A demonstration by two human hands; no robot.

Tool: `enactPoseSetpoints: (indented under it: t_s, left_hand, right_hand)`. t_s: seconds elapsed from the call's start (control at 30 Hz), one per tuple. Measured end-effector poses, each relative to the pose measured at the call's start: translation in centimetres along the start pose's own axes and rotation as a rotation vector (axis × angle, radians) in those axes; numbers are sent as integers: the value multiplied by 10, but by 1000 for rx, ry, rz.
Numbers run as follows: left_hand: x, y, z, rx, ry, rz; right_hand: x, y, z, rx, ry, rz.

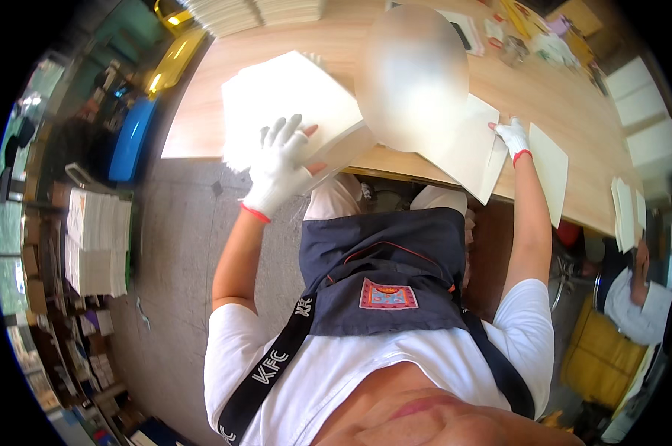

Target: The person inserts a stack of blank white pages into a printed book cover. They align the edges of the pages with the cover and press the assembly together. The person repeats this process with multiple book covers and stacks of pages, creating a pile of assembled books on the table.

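Observation:
My left hand (280, 167), in a white glove with a red cuff and bare fingertips, rests on the near right side of a stack of white sheets (295, 97). Its fingers are spread over the paper, and the thumb points to the right. On the right, my right hand (513, 138), gloved the same way, has its fingers closed at the edge of a folded white sheet (473, 152). Another white sheet (548, 175) lies just right of that wrist. A blurred oval hides the middle of the table and part of the paper there.
The wooden table (191, 126) spans the far side. Paper piles (224, 15) stand at its back left, and bags and small items (551, 48) at its back right. A tall paper stack (98, 241) stands left. Another person (637, 297) sits at the right.

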State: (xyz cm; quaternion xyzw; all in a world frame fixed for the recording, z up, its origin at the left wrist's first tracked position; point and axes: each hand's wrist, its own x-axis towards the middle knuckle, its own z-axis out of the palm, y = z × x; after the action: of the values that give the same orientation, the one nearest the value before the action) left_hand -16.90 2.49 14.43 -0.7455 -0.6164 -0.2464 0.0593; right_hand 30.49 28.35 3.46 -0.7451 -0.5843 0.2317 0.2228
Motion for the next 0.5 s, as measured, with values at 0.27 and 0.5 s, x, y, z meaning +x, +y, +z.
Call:
enactPoseSetpoints:
  t_s: [0.27,0.5]
  left_hand:
    - [-42,0,7,56,297,-81]
    - [-49,8,12,23,391,-294]
  right_hand:
    - [-23,-41,-13,324,-39,-356]
    - [-115,-29,-73,932,-109,-90]
